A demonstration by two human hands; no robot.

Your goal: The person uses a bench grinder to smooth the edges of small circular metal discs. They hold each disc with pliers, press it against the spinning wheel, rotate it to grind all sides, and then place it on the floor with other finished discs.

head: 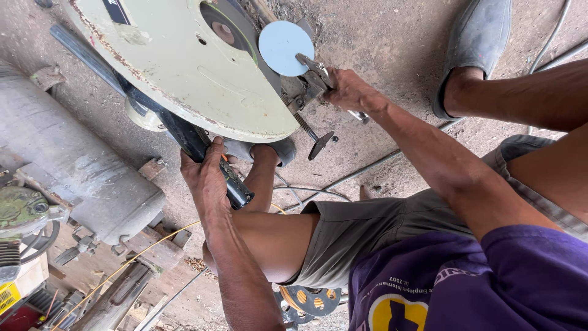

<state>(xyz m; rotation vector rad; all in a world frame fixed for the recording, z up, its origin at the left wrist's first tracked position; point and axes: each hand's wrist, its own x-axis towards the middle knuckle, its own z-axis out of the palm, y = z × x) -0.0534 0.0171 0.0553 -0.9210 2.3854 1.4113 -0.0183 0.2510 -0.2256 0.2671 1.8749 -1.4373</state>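
left hand (205,175): your fingers are closed around the black handle (202,153) of the cut-off saw; the thumb lies along the bar.
handle axis: the bar runs from the upper left to the lower right, and its free end shows just below your hand.
right hand (349,92): your fingers are closed on a metal clamp tool (315,76), which looks like locking pliers; i cannot tell how firmly they press.
clamp position: the tool's tip is at the right edge of the pale green blade guard (184,61), touching or almost touching the round light blue disc (285,46).
key relation: the disc lies up and to the left of your right hand, and the tool points toward it; the right hand is clearly nearer to it than the left hand, which is well apart, below the guard.
screw handle: a dark threaded rod with a flat end (320,142) hangs below the clamp area, tilted to the lower right.
count: two hands, one guard, one blue disc, one black handle, one clamp tool.
around you: a grey cylinder tank (67,159) lies to the left on the dirt floor (380,37); a yellow wire (141,254) runs under your left arm; your grey shoe (481,37) is at the upper right.
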